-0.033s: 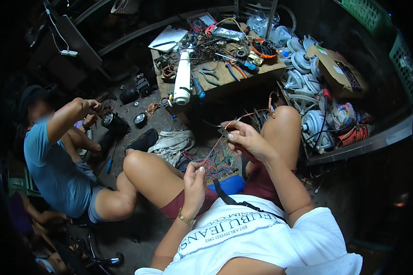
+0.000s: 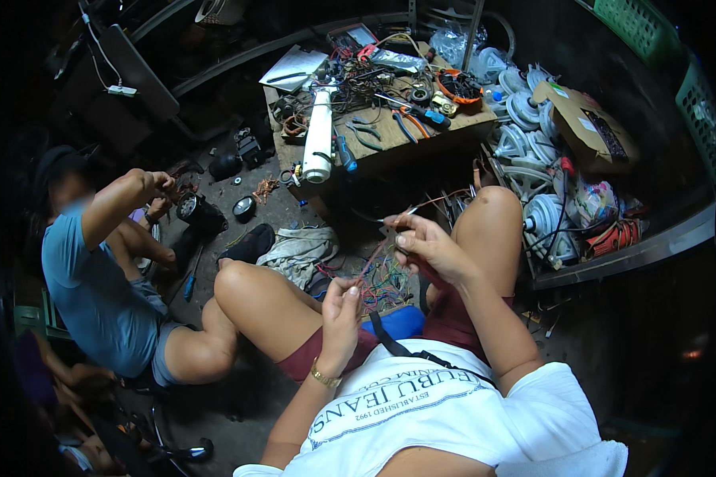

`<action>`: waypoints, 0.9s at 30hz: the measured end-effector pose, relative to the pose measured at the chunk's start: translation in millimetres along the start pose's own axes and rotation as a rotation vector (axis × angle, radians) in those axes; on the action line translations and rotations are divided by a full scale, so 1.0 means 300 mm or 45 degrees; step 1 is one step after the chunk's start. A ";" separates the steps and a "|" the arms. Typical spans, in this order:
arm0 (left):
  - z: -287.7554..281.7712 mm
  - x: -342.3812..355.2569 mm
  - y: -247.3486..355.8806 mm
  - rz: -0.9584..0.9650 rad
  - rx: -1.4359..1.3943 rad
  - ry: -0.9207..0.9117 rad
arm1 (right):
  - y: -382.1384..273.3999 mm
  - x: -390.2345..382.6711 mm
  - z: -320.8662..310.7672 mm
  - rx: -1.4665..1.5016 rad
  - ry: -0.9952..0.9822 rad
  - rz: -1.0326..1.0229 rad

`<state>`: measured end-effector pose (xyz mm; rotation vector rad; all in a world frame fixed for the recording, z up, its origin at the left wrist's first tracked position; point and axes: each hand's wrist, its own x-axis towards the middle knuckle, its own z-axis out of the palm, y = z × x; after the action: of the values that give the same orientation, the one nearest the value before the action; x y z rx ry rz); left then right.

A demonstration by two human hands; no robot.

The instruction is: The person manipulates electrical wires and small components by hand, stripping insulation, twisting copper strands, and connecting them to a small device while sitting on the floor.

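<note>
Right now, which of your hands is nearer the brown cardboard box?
Right. In the picture, the right hand is below and left of the box; the left hand is lower and farther left, pinching a thin reddish wire.

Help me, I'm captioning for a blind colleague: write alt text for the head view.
A seated person pinches a reddish strand in the left hand; it runs up toward the right hand, above tangled coloured wires. Beyond, a wooden table holds tools and a white cylinder; a co-worker in blue sits at left.

Dim, fisheye-bent edges, light seemingly from above
</note>
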<state>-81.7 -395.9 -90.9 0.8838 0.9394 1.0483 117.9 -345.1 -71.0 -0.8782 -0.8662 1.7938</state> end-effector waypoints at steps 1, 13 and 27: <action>0.015 0.014 -0.004 -0.046 -0.031 -0.043 | 0.010 -0.013 0.003 0.070 0.006 0.024; -0.002 0.042 -0.048 0.179 0.579 -0.164 | 0.017 0.077 -0.060 -0.349 0.163 -0.036; 0.003 0.084 -0.058 0.103 0.220 -0.042 | 0.084 0.036 0.013 -0.151 -0.216 0.086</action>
<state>-70.1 -376.5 -111.5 1.0870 0.9838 1.0290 100.5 -343.7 -92.5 -0.8471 -1.0717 1.9120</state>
